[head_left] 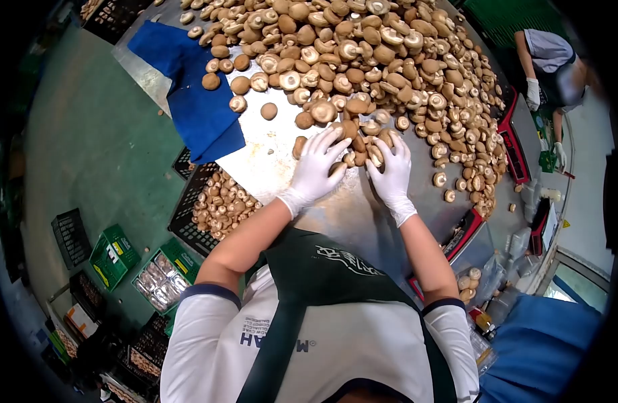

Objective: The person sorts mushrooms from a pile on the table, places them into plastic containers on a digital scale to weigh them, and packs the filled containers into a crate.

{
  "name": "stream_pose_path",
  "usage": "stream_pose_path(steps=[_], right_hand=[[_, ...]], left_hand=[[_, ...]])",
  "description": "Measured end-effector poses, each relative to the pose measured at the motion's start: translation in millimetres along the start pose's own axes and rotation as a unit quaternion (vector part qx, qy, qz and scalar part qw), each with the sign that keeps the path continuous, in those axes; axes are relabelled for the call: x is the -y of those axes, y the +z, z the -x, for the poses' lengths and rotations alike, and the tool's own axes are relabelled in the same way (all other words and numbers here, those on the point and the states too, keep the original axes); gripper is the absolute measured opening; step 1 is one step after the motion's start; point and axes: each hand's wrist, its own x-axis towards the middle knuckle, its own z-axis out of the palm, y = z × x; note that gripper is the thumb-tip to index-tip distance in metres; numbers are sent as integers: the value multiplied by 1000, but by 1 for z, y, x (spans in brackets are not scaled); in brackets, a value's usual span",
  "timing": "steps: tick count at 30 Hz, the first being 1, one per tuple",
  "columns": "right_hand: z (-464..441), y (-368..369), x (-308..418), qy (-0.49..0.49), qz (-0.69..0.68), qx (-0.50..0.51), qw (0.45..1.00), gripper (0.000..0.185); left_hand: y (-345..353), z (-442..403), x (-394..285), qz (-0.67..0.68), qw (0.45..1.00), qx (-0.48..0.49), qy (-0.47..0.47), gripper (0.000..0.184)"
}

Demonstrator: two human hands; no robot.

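Note:
A large heap of brown mushrooms (389, 60) covers the far part of the metal table (336, 211). My left hand (315, 164), in a white glove, lies at the near edge of the heap, its fingers curved around a few mushrooms. Opposite it, my right hand (392, 168), also gloved, has its fingers against mushrooms on their right side. A small cluster of mushrooms (359, 144) sits between the two hands. Both palms face inward, and the fingertips partly hide what they touch.
A blue cloth (198, 97) hangs over the table's left edge. Below it stands a black crate of mushrooms (221, 205). Green crates (114, 256) are on the floor. Red-and-black devices (513, 144) line the right side, where another person (554, 60) stands.

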Motion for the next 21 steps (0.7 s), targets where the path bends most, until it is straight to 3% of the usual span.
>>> stream_pose_path(steps=[3,5,6,9,11,14,21], right_hand=[[-13,-17,-7,26,7,-36,999,62],[-43,-25,-11,24,-19,-87,996,65],[-63,-26,-12,4,-28,-111,993,64],[-124,-22,-2,-33,-44,-131,990,63],[-140,5,2,-28,48,-97,994,56],[-106,31,6,-57,151,-19,987,42],[-9,24,-11,27,53,-18,998,48]], left_hand=[[-28,-3,13,-2,996,-80,-35,59],[-24,-7,46,-13,971,-199,-134,68],[-31,-15,57,-60,965,-196,-162,78],[-27,-48,83,-21,963,-209,-169,89],[-20,-69,83,-106,970,-167,-140,88],[-7,-73,60,-163,968,-115,-151,75],[-6,-55,46,-61,991,-91,-71,31]])
